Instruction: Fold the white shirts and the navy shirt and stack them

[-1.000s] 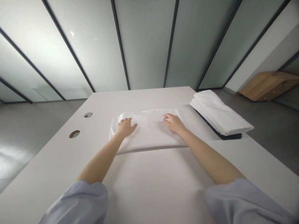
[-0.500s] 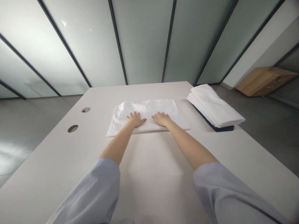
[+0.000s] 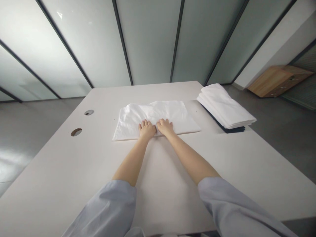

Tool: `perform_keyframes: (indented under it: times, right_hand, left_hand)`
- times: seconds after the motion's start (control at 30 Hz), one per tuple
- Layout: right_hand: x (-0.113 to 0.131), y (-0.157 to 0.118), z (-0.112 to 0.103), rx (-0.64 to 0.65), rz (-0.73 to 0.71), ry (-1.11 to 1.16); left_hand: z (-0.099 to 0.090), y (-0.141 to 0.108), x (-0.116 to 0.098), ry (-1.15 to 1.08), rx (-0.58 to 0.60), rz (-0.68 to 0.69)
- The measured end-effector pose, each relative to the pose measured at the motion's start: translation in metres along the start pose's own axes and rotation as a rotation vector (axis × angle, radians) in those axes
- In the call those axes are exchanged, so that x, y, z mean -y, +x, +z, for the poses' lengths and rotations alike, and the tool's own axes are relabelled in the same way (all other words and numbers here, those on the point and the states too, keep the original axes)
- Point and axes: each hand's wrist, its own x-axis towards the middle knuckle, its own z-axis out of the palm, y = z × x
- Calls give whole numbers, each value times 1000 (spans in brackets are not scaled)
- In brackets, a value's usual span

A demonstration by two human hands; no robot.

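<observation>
A white plastic bag (image 3: 130,120), shiny and wrinkled, lies flat across the table; whether something is folded inside I cannot tell. My left hand (image 3: 147,130) is closed at the middle of its near edge, fingers bent over the top and thumb toward the centre. Close beside it, my right hand (image 3: 165,126) is closed on the same edge, its fingers curled too. A small gap separates the two hands. What lies under the fingers is hidden.
To the right, a stack of folded white cloths (image 3: 227,107) rests on a dark navy piece (image 3: 234,129). The white table (image 3: 86,171) has two round cable holes at its left. Frosted glass panels (image 3: 150,39) stand behind, and a wooden cabinet (image 3: 270,80) is at far right.
Both hands have slid inward toward each other and nearer the bag's front edge. Their spread, flat fingers have curled. The camera view has tilted slightly.
</observation>
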Motion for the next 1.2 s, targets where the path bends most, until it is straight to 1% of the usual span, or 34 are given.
perform_keyframes:
  times: [0.1, 0.17, 0.3, 0.4, 0.47, 0.53, 0.7, 0.77, 0.83, 0.93, 1.0, 1.1, 1.2]
  right_hand:
    - [-3, -4, 10, -41, -14, -65]
    - [-5, -6, 16, -69, -32, -121]
    - [-6, -12, 21, -108, -78, -202]
    - [-11, -15, 20, -116, -121, -228]
    - [-21, -16, 17, -111, -127, -244]
    - [-39, -15, 11, -93, -89, -262]
    - [-102, -12, -15, -53, 81, -297]
    - [-121, -12, -24, -46, 120, -303]
    - [-131, -14, -29, -41, 131, -302]
    - [-135, -15, -30, -41, 117, -299]
    - [-138, -12, -30, -48, 76, -300]
    - [-146, -1, -33, -65, 22, -306]
    - [-147, 14, -38, -129, 62, -309]
  left_hand:
    - [8, -5, 1, 29, -79, 25]
    - [12, -7, 0, 44, -107, 29]
    - [15, -8, -1, 49, -131, 11]
    - [14, -8, 3, 51, -132, 9]
    - [13, -8, 12, 55, -123, 6]
    - [10, -8, 28, 59, -103, -16]
    - [-3, -10, 88, 83, -57, -146]
    - [-7, -11, 109, 110, -40, -138]
    - [-10, -13, 124, 133, -13, -93]
    - [-11, -18, 132, 164, 25, -30]
    - [-10, -25, 133, 190, 40, 6]
    - [-12, -41, 131, 214, 70, 75]
    - [-19, -59, 131, 212, 126, 160]
